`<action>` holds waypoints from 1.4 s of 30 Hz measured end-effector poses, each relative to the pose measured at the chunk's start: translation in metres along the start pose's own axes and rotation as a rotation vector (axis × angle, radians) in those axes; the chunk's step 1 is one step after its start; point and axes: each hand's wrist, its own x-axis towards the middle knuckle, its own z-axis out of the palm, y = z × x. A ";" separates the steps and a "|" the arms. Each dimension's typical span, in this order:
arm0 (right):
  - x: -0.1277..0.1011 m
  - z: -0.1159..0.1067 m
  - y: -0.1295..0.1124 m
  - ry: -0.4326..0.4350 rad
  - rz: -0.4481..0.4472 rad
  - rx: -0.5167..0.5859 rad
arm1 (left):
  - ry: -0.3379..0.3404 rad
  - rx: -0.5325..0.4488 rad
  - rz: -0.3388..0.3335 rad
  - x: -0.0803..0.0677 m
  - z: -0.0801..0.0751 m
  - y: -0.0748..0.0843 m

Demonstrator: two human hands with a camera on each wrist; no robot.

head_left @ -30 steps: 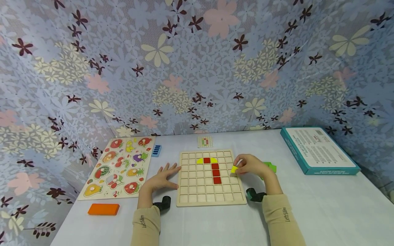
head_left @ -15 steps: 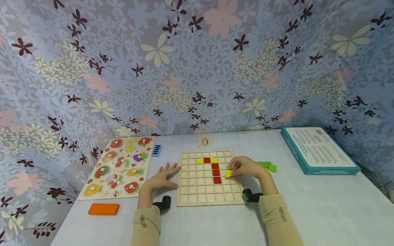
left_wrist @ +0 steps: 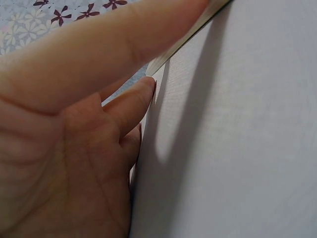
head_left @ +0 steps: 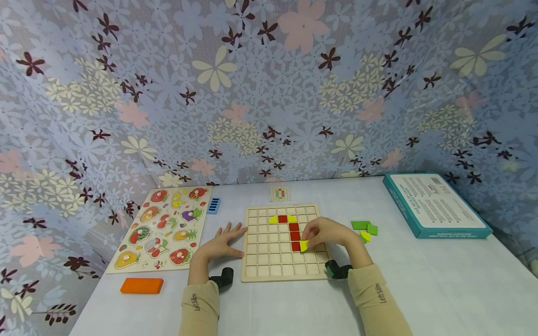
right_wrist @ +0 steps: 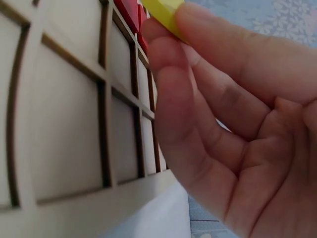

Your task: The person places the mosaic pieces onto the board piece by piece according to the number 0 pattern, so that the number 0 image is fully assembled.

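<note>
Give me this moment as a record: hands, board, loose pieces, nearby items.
Left hand: fingers spread at the grid board's left edge
Right hand: pinches a yellow piece right of the lowest red tile
Board: four red tiles; two yellow pieces flank the top one
Loose pieces: green and yellow, right of the board
Nearby: pattern card behind board, fruit puzzle and orange block left, teal box right

Both the left sleeve (head_left: 201, 305) and the right sleeve (head_left: 376, 291) carry "LetsSlim" near the cuff. On the far-right teal box (head_left: 441, 205), upside-down print perhaps includes "BUILDING BLOCKS"; its smaller lines are illegible.
</note>
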 end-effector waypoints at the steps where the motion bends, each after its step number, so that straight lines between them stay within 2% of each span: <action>1: 0.000 0.001 0.000 -0.012 -0.004 -0.003 | 0.000 0.000 -0.001 0.000 0.000 0.000; 8: 0.004 0.008 -0.002 -0.061 -0.014 -0.027 | 0.003 0.005 -0.002 0.000 0.000 0.000; 15: 0.006 0.012 -0.003 -0.067 0.018 -0.043 | 0.005 0.014 -0.009 0.000 0.000 0.001; 33: 0.006 0.011 -0.004 -0.075 0.010 -0.070 | 0.003 0.014 -0.016 0.001 -0.002 0.002; 42: 0.006 0.017 -0.007 -0.065 -0.003 -0.130 | 0.004 0.017 -0.008 0.000 0.000 0.001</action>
